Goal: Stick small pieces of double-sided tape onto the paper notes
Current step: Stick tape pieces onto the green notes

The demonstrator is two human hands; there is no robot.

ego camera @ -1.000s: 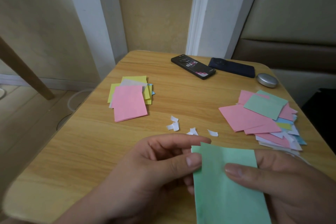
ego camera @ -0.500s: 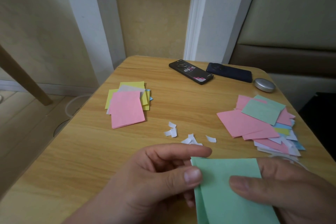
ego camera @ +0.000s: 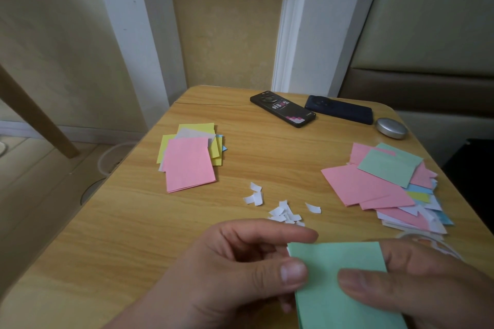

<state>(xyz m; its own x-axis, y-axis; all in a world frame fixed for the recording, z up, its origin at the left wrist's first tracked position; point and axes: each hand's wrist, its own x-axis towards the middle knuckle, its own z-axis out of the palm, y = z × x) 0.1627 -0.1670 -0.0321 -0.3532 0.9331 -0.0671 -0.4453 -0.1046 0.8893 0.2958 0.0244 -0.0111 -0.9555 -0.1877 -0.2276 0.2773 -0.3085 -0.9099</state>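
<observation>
Pinching smooth green rectangular note | left hand, right hand both clamped on it | woodgrain table

On the surface, a stack of notes lies left and a looser pile of notes right, paper scraps between them toward the front, a phone and a second phone side by side at the far edge, an oval case right of those.
</observation>
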